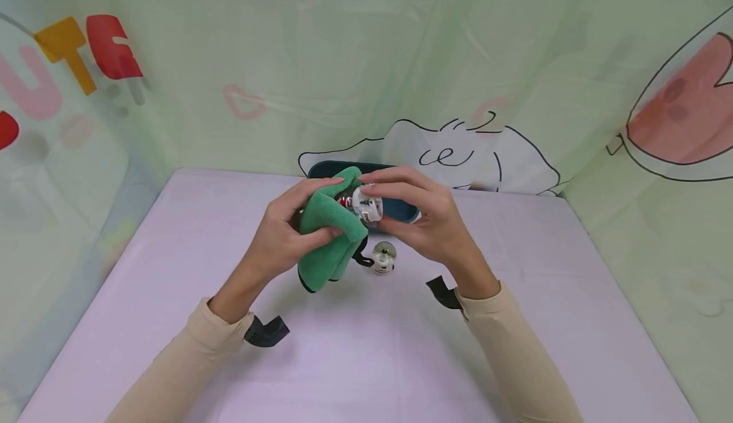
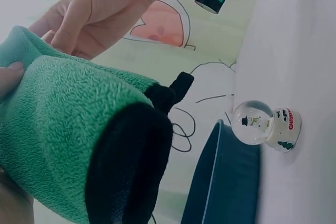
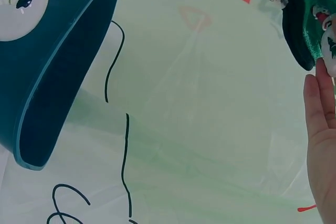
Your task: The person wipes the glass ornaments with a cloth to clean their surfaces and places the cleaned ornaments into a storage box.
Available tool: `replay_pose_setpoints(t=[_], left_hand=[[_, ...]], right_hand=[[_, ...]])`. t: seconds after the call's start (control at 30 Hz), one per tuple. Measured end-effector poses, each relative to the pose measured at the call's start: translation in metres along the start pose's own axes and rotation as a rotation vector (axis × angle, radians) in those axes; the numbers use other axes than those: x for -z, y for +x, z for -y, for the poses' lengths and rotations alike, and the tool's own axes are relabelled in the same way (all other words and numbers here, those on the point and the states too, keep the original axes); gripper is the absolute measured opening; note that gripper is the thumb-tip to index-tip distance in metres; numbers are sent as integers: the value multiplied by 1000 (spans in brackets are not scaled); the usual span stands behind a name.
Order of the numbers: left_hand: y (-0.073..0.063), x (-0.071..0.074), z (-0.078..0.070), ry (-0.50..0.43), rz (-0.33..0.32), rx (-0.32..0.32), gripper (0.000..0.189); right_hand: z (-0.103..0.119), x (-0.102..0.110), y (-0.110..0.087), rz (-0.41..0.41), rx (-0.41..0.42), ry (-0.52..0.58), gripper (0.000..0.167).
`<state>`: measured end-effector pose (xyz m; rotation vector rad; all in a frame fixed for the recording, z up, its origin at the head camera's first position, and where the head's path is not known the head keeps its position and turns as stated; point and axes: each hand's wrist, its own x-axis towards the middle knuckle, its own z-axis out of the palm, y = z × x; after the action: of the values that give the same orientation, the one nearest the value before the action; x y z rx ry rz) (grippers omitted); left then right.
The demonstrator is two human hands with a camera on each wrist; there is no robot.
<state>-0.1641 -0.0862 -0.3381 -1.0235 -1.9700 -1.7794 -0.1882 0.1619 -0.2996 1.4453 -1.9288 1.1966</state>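
In the head view my left hand grips a green towel with dark edging, thumb on its near face. The towel wraps round the globe end of a small snow globe. My right hand pinches that globe's white base between fingers and thumb. The globe's glass is mostly hidden in the cloth. A second snow globe stands upright on the table below the hands; the left wrist view shows a snowman inside its clear ball.
A dark blue bin stands at the back of the table, partly behind the hands. The table has a pale lilac cover. Printed curtains hang behind and at both sides.
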Motion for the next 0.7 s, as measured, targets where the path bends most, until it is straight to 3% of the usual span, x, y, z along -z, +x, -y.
replay_pose_setpoints(t=[0.23, 0.47, 0.7], left_hand=[[-1, 0, 2, 18, 8, -37, 65], [0, 0, 1, 127, 14, -100, 63], [0, 0, 2, 151, 6, -109, 62]], right_hand=[[0, 0, -1, -30, -29, -30, 44], [2, -1, -2, -51, -68, -37, 48], [2, -2, -1, -49, -79, -58, 47]])
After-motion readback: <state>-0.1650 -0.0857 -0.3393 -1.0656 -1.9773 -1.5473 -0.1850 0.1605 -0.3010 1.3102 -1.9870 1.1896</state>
